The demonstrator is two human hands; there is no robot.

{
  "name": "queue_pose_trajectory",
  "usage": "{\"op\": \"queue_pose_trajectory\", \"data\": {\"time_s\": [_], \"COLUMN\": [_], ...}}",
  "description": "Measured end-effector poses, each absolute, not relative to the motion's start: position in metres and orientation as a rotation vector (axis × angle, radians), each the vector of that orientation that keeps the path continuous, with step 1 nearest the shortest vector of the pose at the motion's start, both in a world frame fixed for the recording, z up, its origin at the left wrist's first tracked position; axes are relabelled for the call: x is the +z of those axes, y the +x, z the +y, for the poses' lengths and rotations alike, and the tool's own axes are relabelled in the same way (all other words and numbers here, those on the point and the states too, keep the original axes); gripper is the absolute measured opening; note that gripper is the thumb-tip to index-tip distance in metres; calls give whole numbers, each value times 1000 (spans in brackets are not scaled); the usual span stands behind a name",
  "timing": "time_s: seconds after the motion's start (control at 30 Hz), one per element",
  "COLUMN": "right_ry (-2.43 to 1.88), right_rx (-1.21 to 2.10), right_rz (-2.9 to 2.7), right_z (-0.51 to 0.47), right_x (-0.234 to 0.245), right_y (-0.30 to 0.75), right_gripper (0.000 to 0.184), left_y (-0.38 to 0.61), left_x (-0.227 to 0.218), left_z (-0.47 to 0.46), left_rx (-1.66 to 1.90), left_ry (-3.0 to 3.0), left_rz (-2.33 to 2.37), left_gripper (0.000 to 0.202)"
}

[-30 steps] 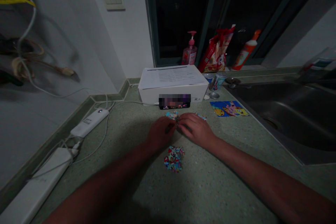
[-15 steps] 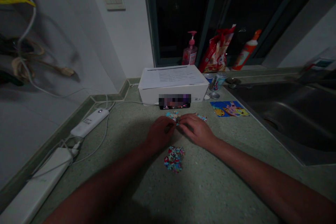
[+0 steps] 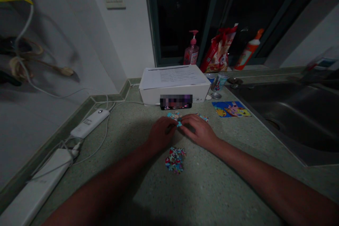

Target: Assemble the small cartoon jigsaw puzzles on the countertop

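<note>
Between the fingertips of both hands shows a small light-blue jigsaw puzzle piece [image 3: 179, 124]. My left hand [image 3: 162, 131] pinches it from the left side, fingers curled. From the right, my right hand [image 3: 199, 129] has thumb and fingers closed at its other edge. Just beyond the fingers lie more puzzle pieces [image 3: 173, 115], partly covered by the hands. Another small group of pieces [image 3: 203, 117] peeks out behind my right hand. Nearer to me, a heap of mixed puzzle pieces [image 3: 175, 160] rests on the counter [image 3: 212, 190].
A phone [image 3: 176, 103] leans against a white box [image 3: 174, 84] topped with paper. To the right are a colourful cartoon picture card [image 3: 231, 109], a can [image 3: 219, 82] and the sink [image 3: 291, 120]. A power strip [image 3: 39, 183], a white device [image 3: 90, 123] and cables run along the left.
The light-blue piece between my fingertips now shows more plainly. Both hands stay in almost the same place, and the piles have not moved.
</note>
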State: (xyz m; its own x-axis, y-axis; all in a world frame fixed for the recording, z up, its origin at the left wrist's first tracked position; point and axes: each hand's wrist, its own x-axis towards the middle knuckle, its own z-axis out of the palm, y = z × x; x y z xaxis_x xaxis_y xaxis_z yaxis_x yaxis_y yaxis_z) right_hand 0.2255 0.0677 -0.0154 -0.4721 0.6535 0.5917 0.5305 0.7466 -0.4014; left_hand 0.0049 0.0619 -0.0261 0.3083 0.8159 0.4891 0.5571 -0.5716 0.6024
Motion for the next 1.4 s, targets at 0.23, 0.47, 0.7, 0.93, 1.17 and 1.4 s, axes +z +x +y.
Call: {"op": "queue_pose_trajectory", "data": {"time_s": [0.23,0.47,0.7,0.93,1.17,1.4], "right_ry": [-875,-881,-885,-917,-894,-886], "right_rx": [175,178,181,182,154,151], "right_rz": [-2182,-2180,-2187,-2168,-2171,-2169], "right_z": [68,68,67,66,65,67], "right_x": [-17,-18,-16,-15,-14,-16], "right_y": [226,226,226,225,223,224], "right_gripper": [11,12,12,16,21,17], "left_y": [5,5,4,4,4,3], "left_x": [-26,-24,-23,-24,-27,-25], "left_z": [62,60,60,62,62,60], "left_rx": [1153,1183,1182,1178,1180,1142], "left_ry": [2236,2251,2199,2183,2190,2187], "left_rz": [1255,1227,1239,1264,1237,1229], "left_gripper": [16,17,16,14,18,14]}}
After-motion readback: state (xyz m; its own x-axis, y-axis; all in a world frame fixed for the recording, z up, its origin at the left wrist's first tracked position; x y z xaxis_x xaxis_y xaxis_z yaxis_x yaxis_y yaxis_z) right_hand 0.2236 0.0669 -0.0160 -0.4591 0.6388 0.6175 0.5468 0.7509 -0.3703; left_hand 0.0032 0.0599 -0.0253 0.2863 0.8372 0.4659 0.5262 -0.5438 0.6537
